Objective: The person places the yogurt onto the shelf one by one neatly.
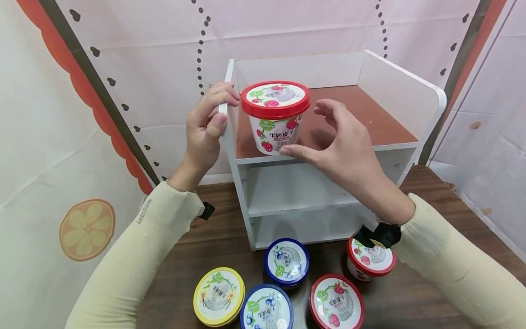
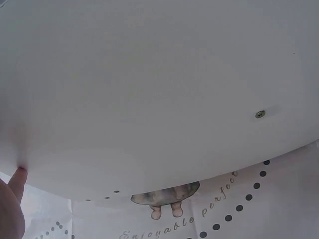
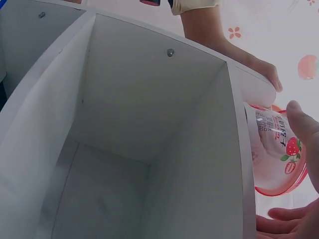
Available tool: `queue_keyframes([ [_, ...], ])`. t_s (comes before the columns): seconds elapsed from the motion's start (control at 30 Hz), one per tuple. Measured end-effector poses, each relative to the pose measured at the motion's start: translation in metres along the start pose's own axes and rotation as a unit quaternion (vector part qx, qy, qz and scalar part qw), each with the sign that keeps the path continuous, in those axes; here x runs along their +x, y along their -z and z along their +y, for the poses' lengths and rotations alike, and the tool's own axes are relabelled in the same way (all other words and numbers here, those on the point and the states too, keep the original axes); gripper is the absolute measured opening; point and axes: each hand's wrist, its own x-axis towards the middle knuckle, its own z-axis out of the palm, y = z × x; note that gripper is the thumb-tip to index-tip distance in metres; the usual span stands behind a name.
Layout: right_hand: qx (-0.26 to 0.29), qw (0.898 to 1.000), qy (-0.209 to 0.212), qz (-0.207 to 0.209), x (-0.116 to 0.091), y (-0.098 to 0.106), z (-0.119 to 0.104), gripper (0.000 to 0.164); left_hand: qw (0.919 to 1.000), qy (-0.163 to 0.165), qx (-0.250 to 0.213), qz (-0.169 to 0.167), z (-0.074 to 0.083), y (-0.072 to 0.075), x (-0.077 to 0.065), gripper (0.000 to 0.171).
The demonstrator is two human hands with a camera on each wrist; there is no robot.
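A strawberry ice cream tub (image 1: 276,130) with a red lid stands upright on the brown top board of a small white shelf unit (image 1: 297,186), near its front left corner. My left hand (image 1: 208,114) grips the upper front edge of the left side panel, thumb on the near side. Around the tub's right side my right hand (image 1: 349,144) is spread wide, its thumb tip right at the lower front of the cup. In the right wrist view, the tub (image 3: 274,149) sits between the thumb and the lower fingers, which stand apart from it.
On the dark wooden table (image 1: 172,274) in front stand a yellow-lidded tub (image 1: 219,297), two blue-lidded tubs (image 1: 286,262) and two more red-lidded tubs (image 1: 337,301). The unit's right side panel (image 1: 404,93) rises beyond my right hand. Printed cloth walls surround the table.
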Motion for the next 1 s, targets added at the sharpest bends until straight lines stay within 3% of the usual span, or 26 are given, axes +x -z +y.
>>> queue_keyframes([
  [0.67,0.038,0.997,0.053,0.051,-0.022,0.013,0.011,0.081,0.9996,-0.020,-0.004,0.021,0.000,-0.003,0.001,0.055],
  [1.0,0.076,0.994,0.062,0.055,-0.035,0.019,0.014,0.080,0.9997,-0.005,0.010,0.022,0.001,-0.004,-0.001,0.056],
])
